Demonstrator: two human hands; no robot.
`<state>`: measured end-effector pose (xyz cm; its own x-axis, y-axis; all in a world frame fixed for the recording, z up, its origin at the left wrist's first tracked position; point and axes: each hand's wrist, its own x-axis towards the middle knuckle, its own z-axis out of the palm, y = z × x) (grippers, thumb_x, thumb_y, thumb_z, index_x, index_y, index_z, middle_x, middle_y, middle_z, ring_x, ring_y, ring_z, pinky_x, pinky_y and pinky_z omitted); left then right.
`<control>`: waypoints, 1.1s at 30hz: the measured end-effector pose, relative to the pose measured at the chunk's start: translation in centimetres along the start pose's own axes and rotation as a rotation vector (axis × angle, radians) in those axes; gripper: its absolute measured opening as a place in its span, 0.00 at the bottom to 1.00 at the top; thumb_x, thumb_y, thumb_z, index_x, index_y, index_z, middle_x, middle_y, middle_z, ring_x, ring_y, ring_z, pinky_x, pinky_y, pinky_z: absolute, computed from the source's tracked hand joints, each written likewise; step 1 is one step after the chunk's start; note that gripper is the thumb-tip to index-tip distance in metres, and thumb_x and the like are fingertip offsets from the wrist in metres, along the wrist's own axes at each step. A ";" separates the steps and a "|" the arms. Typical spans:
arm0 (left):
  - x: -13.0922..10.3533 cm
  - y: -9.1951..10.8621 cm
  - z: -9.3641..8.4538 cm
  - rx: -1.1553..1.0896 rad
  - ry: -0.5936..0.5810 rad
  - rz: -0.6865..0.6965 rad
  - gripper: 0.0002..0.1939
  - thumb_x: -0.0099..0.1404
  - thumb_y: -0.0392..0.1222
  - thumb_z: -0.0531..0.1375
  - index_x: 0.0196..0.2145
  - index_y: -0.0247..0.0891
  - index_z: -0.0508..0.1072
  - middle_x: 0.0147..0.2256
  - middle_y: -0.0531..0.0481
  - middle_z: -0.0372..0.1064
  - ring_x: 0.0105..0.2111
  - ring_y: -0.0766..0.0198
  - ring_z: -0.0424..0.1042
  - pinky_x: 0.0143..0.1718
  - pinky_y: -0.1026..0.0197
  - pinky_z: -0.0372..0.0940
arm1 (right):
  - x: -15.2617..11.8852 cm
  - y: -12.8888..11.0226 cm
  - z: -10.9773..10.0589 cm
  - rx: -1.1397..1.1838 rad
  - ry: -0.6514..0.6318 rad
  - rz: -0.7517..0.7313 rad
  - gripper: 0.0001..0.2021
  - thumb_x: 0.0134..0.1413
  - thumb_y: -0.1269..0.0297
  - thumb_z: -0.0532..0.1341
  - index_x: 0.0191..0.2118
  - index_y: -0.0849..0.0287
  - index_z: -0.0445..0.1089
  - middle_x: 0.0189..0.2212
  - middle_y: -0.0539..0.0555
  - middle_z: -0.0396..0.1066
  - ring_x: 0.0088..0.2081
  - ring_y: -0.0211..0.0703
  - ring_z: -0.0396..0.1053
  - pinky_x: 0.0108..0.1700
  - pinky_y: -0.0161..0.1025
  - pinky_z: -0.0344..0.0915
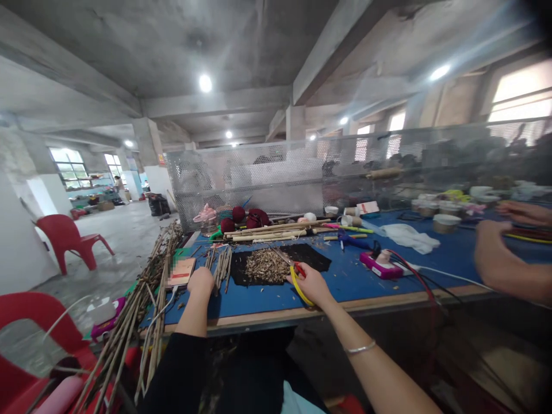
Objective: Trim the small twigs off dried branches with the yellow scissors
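Observation:
My right hand [311, 284] grips a pair of scissors [302, 283] with yellow and red handles. Their blades point away to the left, over a pile of short chopped stick pieces [267, 265] on a black cloth [308, 257]. To the left, my left hand [201, 280] is curled like a fist, low over the blue tabletop. Its fingers are hidden, so what it holds, if anything, cannot be made out. Just right of it lie short cut sticks [222, 267]. Beside it on the left is a phone-like flat thing [183, 272] with a white cable.
Long thin branches [138, 299] lean over the table's left end. Dark red yarn balls [256, 218] and pale rods [267, 234] lie along a perforated metal screen [259, 178]. A purple power strip [380, 265] sits at the right. Another person's arms [495, 259] reach in there.

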<state>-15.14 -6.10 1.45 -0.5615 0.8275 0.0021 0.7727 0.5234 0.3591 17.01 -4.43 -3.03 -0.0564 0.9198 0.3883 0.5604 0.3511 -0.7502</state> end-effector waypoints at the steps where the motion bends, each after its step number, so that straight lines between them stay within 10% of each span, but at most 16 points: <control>1: 0.1 0.1 0.0 -0.002 -0.002 -0.001 0.19 0.51 0.29 0.54 0.42 0.25 0.71 0.43 0.28 0.67 0.43 0.47 0.68 0.39 0.51 0.63 | 0.0 -0.1 0.0 0.003 -0.003 0.003 0.16 0.39 0.59 0.61 0.38 0.56 0.67 0.32 0.51 0.71 0.31 0.40 0.69 0.31 0.32 0.61; 15: 1.5 0.9 -0.6 0.006 0.016 -0.008 0.17 0.51 0.29 0.54 0.39 0.25 0.73 0.45 0.24 0.64 0.44 0.45 0.67 0.37 0.51 0.62 | 0.0 0.0 0.2 0.054 -0.004 -0.006 0.17 0.40 0.60 0.61 0.40 0.55 0.65 0.34 0.52 0.71 0.34 0.41 0.69 0.33 0.32 0.61; 25: -0.9 2.9 -2.1 -0.252 0.203 0.257 0.09 0.53 0.37 0.54 0.27 0.31 0.73 0.31 0.35 0.71 0.35 0.54 0.71 0.32 0.62 0.61 | -0.1 -0.3 0.0 0.029 0.004 0.010 0.18 0.39 0.57 0.62 0.39 0.56 0.66 0.33 0.52 0.71 0.32 0.41 0.69 0.31 0.33 0.60; 33: -8.5 8.0 2.3 -1.322 -0.561 0.274 0.15 0.45 0.48 0.61 0.26 0.34 0.67 0.27 0.51 0.66 0.14 0.79 0.48 0.13 0.71 0.36 | 0.2 -2.2 -0.1 0.120 0.109 -0.036 0.10 0.40 0.59 0.60 0.30 0.58 0.64 0.24 0.50 0.67 0.27 0.39 0.64 0.30 0.34 0.59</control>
<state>-3.54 -8.52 2.17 -0.0194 0.9992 -0.0351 -0.1691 0.0314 0.9851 15.87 -5.04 -1.22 0.0191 0.8838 0.4675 0.4564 0.4083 -0.7905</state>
